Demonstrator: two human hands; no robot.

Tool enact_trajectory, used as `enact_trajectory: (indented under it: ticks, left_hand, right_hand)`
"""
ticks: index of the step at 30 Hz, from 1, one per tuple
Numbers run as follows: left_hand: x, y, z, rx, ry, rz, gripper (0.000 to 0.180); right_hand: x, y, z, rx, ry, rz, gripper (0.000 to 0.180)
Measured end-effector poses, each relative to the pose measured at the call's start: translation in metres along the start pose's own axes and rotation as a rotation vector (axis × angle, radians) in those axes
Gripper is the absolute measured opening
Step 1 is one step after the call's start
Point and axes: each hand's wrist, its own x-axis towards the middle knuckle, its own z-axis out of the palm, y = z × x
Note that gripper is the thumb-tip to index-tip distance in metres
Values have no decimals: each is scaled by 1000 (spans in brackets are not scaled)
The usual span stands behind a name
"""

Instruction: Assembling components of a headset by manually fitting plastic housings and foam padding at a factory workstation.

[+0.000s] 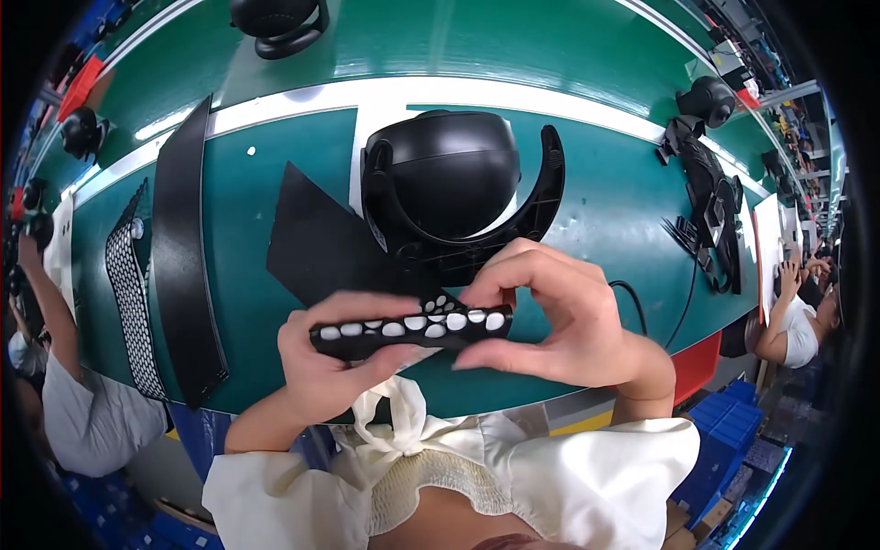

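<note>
Between my two hands, close to the table's near edge, is a black strip with round white pads (394,328), bent or rolled so that several pads face up. My left hand (312,353) grips its left end, thumb below and fingers above. At the right end, my right hand (573,316) pinches it between thumb and fingers. Just beyond stands a glossy black rounded housing (445,170) with a curved black U-shaped bracket (541,206) around its near side. A flat black angular sheet (321,238) lies left of the bracket, partly behind my left hand.
A long black strip (183,257) and a sheet of white dots (133,293) lie at the left. Black cable parts (710,211) are piled at the right. Another rounded unit (278,23) stands at the back. People work at both sides; blue bins (724,440) stand lower right.
</note>
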Motion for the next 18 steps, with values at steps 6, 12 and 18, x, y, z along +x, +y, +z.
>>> enact_trajectory:
  ticks: [6, 12, 18]
  left_hand:
    - [-1, -5, -3, 156, 4, 215, 20]
    - [-2, -6, -3, 200, 9, 301, 17]
    - [0, -8, -3, 240, -14, 371, 18]
  right_hand:
    - [-6, 3, 10, -85, 20, -75, 16]
    - [-2, -10, 6, -139, 66, -37, 24]
    - [1, -14, -3, -316, -59, -146, 27]
